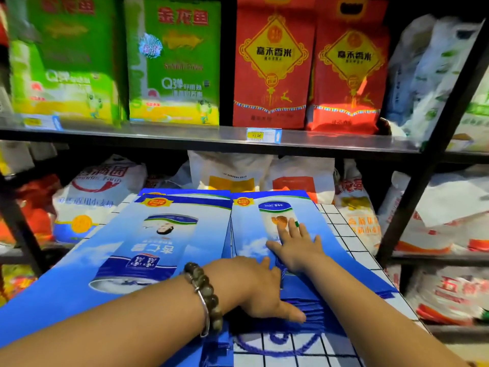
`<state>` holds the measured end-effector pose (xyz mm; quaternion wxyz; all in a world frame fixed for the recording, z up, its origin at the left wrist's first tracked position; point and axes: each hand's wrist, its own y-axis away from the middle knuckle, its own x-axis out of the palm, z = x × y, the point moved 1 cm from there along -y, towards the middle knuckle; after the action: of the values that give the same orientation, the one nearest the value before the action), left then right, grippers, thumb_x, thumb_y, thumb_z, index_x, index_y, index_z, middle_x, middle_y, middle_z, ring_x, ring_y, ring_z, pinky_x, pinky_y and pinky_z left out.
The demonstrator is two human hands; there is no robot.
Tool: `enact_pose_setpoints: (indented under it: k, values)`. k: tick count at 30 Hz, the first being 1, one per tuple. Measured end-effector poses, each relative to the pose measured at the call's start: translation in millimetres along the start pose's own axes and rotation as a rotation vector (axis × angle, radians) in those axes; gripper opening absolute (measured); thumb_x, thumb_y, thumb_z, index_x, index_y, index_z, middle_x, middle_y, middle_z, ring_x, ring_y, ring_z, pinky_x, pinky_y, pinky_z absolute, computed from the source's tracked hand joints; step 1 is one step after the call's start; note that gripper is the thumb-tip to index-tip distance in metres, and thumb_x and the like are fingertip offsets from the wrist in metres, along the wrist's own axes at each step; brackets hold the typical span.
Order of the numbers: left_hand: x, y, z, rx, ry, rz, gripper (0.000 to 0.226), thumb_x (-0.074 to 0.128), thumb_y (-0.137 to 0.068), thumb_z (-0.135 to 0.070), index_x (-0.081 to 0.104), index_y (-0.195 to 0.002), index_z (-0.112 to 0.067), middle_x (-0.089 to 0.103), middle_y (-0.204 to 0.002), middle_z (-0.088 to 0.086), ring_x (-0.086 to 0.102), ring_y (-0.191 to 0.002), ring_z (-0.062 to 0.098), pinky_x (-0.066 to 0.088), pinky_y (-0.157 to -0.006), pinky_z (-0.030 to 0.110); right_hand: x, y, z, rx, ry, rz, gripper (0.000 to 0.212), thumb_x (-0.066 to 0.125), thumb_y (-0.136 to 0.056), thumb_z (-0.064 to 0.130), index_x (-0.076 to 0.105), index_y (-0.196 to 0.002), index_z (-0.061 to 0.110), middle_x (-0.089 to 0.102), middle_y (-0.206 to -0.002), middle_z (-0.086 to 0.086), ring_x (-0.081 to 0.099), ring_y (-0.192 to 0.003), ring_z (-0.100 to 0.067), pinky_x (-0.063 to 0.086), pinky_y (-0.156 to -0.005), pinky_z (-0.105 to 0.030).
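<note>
Two flat blue paper gift bags lie side by side on a white grid-patterned surface (341, 229). The left blue bag (127, 250) shows a drink can picture. The right blue bag (254, 234) carries a can picture too, and its blue rope handles (293, 337) trail toward me. My right hand (296, 247) rests flat on the right bag with straight, spread fingers. My left hand (256, 287), with a bead bracelet and a metal bangle on the wrist, presses down on the near end of the same bag, its fingertips partly hidden.
A metal shelf (158, 136) with a yellow price tag (263, 135) holds green bags (172, 62) and red rice bags (272, 64). White flour and rice sacks (95, 192) crowd the lower shelf. A black upright post (428, 160) stands at the right.
</note>
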<state>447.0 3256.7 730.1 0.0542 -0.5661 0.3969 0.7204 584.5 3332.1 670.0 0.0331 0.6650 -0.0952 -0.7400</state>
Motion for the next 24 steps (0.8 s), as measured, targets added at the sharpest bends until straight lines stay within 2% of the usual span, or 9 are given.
enact_pose_setpoints:
  k: [5,9,11,13,16,18,20,22,24]
  values:
    - [4.8,-9.2,1.0,-0.036,-0.003,0.043,0.093,0.023,-0.084,-0.073,-0.008,-0.147,-0.012,-0.016,-0.154,0.008,-0.005,-0.143,0.031,0.008,-0.115,0.048,2.3,-7.5,-0.8,0.026,-0.02,-0.023,0.068,0.02,-0.092,0.059,-0.007,-0.146,0.028,-0.018,-0.155,-0.002,-0.013,-0.143,-0.023,0.0,-0.112,-0.056]
    - [-1.8,6.0,1.4,-0.025,-0.057,-0.082,0.091,0.024,-0.084,-0.073,0.009,-0.147,-0.009,0.007,-0.155,0.013,0.009,-0.142,0.029,0.011,-0.115,0.045,1.6,-5.5,-3.3,0.017,-0.029,-0.046,0.068,0.021,-0.091,0.06,-0.002,-0.147,0.028,-0.011,-0.156,-0.003,-0.007,-0.144,-0.024,0.004,-0.11,-0.056]
    - [-10.7,27.2,3.0,0.005,-0.05,-0.193,0.085,0.026,-0.086,-0.068,0.013,-0.146,-0.008,0.013,-0.154,0.013,0.014,-0.141,0.026,0.011,-0.115,0.041,-0.5,0.9,-1.2,-0.016,-0.057,-0.195,0.064,0.026,-0.092,0.056,0.014,-0.146,0.023,0.014,-0.154,-0.008,0.014,-0.141,-0.026,0.015,-0.108,-0.054]
    - [-19.1,58.5,10.8,0.019,-0.002,-0.288,0.077,0.029,-0.088,-0.063,0.017,-0.146,-0.013,0.017,-0.154,0.007,0.021,-0.139,0.024,0.017,-0.112,0.037,-10.3,12.6,2.8,-0.076,-0.082,-0.482,0.05,0.035,-0.093,0.046,0.037,-0.134,0.017,0.047,-0.135,-0.011,0.041,-0.124,-0.028,0.028,-0.1,-0.045]
    - [-12.6,113.4,38.0,0.008,0.077,-0.469,0.066,0.032,-0.086,-0.064,0.029,-0.142,-0.029,0.032,-0.148,-0.008,0.033,-0.132,0.015,0.028,-0.108,0.032,-35.7,29.6,16.6,-0.201,-0.041,-0.729,0.036,0.044,-0.092,0.033,0.051,-0.123,0.016,0.062,-0.116,-0.01,0.051,-0.11,-0.03,0.029,-0.092,-0.038]
    - [8.8,146.4,63.1,-0.03,0.083,-0.568,0.07,0.023,-0.081,-0.074,0.027,-0.141,-0.038,0.029,-0.147,-0.018,0.026,-0.131,0.002,0.02,-0.107,0.017,-56.7,40.4,31.1,-0.282,-0.053,-0.743,0.034,0.049,-0.091,0.026,0.053,-0.123,0.015,0.063,-0.118,-0.009,0.053,-0.111,-0.03,0.03,-0.091,-0.038]
    - [35.8,172.8,84.9,-0.126,0.14,-0.654,0.091,0.003,-0.062,-0.084,0.026,-0.14,-0.042,0.024,-0.148,-0.025,0.013,-0.13,-0.009,0.009,-0.096,0.002,-73.3,58.0,50.8,-0.392,-0.168,-0.677,0.03,0.052,-0.09,0.022,0.058,-0.118,0.014,0.064,-0.117,-0.006,0.056,-0.109,-0.027,0.037,-0.09,-0.036]
    - [62.4,188.3,97.9,-0.243,0.229,-0.682,0.115,-0.015,-0.044,-0.09,0.029,-0.139,-0.043,0.024,-0.146,-0.026,0.016,-0.129,-0.014,0.011,-0.097,0.004,-77.6,86.8,74.1,-0.537,-0.286,-0.506,0.027,0.054,-0.09,0.023,0.061,-0.116,0.018,0.065,-0.112,0.0,0.058,-0.104,-0.018,0.041,-0.089,-0.031]
    - [87.3,191.9,103.3,-0.323,0.291,-0.652,0.125,-0.025,-0.035,-0.09,0.025,-0.14,-0.044,0.017,-0.147,-0.028,0.014,-0.133,-0.01,0.012,-0.106,0.012,-71.6,119.6,96.9,-0.677,-0.259,-0.32,0.028,0.054,-0.09,0.027,0.061,-0.117,0.023,0.063,-0.114,0.009,0.055,-0.103,-0.008,0.039,-0.09,-0.023]
